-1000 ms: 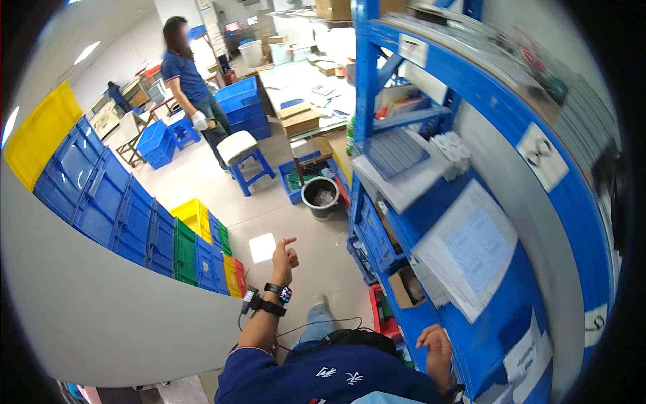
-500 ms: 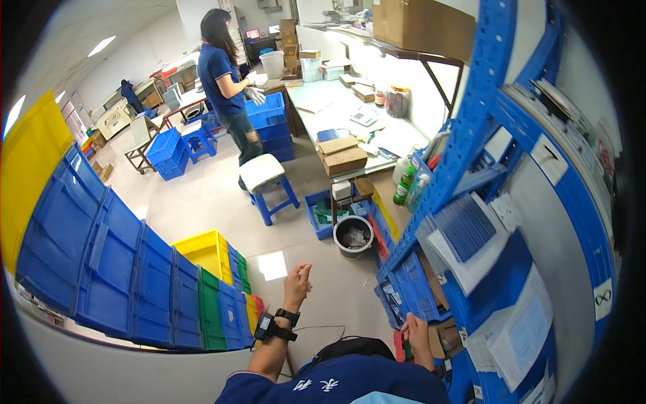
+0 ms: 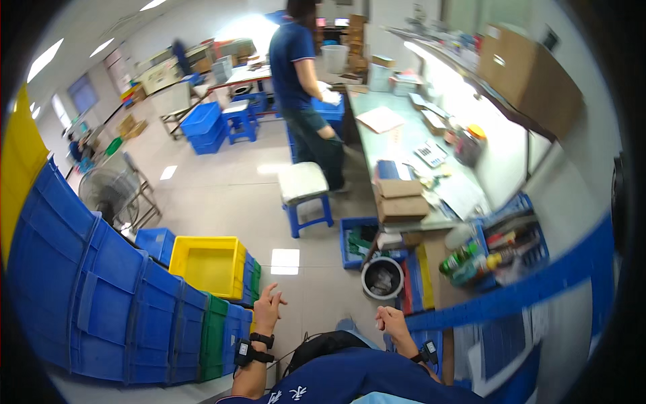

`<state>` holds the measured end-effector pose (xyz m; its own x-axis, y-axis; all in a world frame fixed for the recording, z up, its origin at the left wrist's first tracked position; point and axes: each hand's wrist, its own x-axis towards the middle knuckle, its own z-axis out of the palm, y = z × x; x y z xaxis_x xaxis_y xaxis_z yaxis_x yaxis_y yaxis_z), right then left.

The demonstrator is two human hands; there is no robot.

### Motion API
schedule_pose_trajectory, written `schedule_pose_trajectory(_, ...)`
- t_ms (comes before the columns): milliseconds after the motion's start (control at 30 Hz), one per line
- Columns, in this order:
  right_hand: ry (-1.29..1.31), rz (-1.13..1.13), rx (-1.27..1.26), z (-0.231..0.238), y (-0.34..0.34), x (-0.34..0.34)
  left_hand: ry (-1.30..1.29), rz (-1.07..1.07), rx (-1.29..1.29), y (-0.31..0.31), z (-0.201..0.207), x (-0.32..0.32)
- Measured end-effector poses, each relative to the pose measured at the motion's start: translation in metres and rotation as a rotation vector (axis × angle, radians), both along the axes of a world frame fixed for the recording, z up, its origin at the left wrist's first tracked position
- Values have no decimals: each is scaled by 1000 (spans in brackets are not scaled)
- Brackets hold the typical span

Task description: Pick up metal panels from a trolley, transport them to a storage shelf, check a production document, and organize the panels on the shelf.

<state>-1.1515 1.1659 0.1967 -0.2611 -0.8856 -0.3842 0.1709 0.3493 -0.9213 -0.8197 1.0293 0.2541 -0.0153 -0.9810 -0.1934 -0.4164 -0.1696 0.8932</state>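
Yellow bin (image 3: 208, 269) is the thing closest to the left hand (image 3: 268, 308). It seems to sit on top of a short pile of blue and green bins. The left hand is just past the bin's near right corner, and looks apart from it. Its fingers are loose, a bit wide and partly bent, and I see nothing in them. The right hand (image 3: 395, 322) is narrower and half curled; I cannot tell if the fingers meet, but nothing shows in it. It is near the round bucket (image 3: 382, 260) and the blue rack (image 3: 505, 296).

I think loose hands and elbows tucked in are best here, because the gap between the tall blue bins (image 3: 60, 269) and the rack looks narrow. The black wrist band (image 3: 250, 352) could catch on an edge. Feet should mind the bucket.

The floor (image 3: 229, 188) is pale and shiny. On the counter (image 3: 370, 101), a brown box (image 3: 402, 202) lies at the near left corner, and a jar (image 3: 470, 146) stands toward the right edge. A stool (image 3: 303, 183) and a person (image 3: 294, 74) in a dark blue shirt are by the counter's left edge.
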Motion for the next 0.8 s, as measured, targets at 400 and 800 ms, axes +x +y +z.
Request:
schedule_pose_trajectory(400, -87, 295, -165, 33, -340, 75, -320, 450, -285, -154, 5, 44)
schedule_pose_trajectory(800, -12, 765, -294, 31, -628, 250, -185, 577, -240, -394, 8, 174)
